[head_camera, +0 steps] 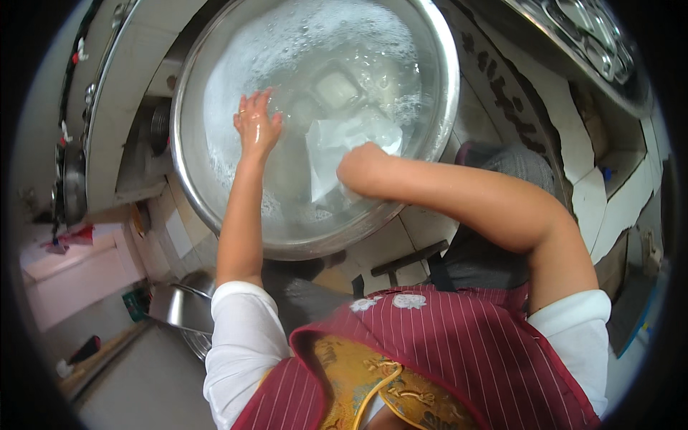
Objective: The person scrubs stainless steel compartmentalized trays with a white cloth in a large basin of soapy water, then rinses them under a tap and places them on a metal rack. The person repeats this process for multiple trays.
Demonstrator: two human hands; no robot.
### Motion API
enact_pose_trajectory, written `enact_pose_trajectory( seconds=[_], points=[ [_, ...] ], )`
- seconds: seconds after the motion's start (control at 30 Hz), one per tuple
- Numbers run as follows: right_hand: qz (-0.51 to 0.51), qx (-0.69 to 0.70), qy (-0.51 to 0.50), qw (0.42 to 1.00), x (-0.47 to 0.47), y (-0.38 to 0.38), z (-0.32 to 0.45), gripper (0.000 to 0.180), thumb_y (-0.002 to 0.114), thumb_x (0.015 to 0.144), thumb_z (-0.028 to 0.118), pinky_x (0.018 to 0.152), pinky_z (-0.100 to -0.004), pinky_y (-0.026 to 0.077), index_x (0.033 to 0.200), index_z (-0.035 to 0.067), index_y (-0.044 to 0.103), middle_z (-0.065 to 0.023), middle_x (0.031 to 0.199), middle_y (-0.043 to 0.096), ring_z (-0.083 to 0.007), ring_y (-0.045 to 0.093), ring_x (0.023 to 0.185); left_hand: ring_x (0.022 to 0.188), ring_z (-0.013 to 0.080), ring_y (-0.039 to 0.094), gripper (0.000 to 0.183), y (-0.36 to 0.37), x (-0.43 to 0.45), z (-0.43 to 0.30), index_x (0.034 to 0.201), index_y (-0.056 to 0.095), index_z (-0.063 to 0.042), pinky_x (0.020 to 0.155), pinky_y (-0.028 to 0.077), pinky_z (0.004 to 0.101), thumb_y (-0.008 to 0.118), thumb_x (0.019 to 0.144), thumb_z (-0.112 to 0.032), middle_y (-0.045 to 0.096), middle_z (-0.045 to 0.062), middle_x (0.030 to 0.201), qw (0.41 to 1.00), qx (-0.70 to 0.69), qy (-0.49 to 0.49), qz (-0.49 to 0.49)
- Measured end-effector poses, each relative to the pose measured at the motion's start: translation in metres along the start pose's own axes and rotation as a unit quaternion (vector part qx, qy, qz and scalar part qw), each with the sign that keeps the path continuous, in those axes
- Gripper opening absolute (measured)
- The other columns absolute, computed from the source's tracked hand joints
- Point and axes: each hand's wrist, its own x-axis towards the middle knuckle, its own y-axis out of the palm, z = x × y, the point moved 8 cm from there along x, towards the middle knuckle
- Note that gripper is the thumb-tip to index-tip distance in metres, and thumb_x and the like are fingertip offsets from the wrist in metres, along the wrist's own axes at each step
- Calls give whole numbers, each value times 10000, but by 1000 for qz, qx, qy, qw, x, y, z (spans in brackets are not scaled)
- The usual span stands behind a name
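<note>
A big round metal basin (pixel 449 97) of cloudy, soapy water lies before me. My left hand (pixel 257 121) hovers over the foam (pixel 223 102) at the basin's left, wet, with its fingers spread and nothing in them. Curled at the near right of the water, my right hand (pixel 368 169) is against a white, square-edged piece (pixel 328 142), perhaps a dish or tray, partly under water. The fingers of that hand are hidden, so a grip on it cannot be confirmed. Farther back, a squarish dish (pixel 337 90) shows dimly beneath the surface.
Metal compartment trays (pixel 591 40) are in a metal vessel at the upper right. A tiled counter (pixel 131 80) runs along the left, with ladles hanging beyond it. Metal pans (pixel 180 306) stand low at the left, and a dark stool-like frame (pixel 411 258) is near my legs.
</note>
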Motion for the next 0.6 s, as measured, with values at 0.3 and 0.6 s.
enact_pose_trajectory(
  seconds=[0.3, 0.6],
  points=[
    [-173, 210, 1, 962, 163, -41, -49, 305, 601, 648, 202, 731, -384, 452, 865, -13, 603, -213, 916, 584, -350, 557, 860, 1194, 330, 348, 377, -71, -128, 60, 1146, 494, -65, 971, 300, 388, 526, 779, -145, 392, 195, 1254, 947, -248, -185, -82],
    [-165, 150, 139, 965, 356, 21, -81, 449, 614, 646, 325, 766, -389, 459, 937, -17, 608, -192, 983, 596, -318, 575, 914, 1141, 316, 416, 351, -96, -148, 118, 1154, 477, -71, 883, 380, 342, 511, 812, -144, 394, 185, 1257, 917, -270, -262, -133]
  ],
)
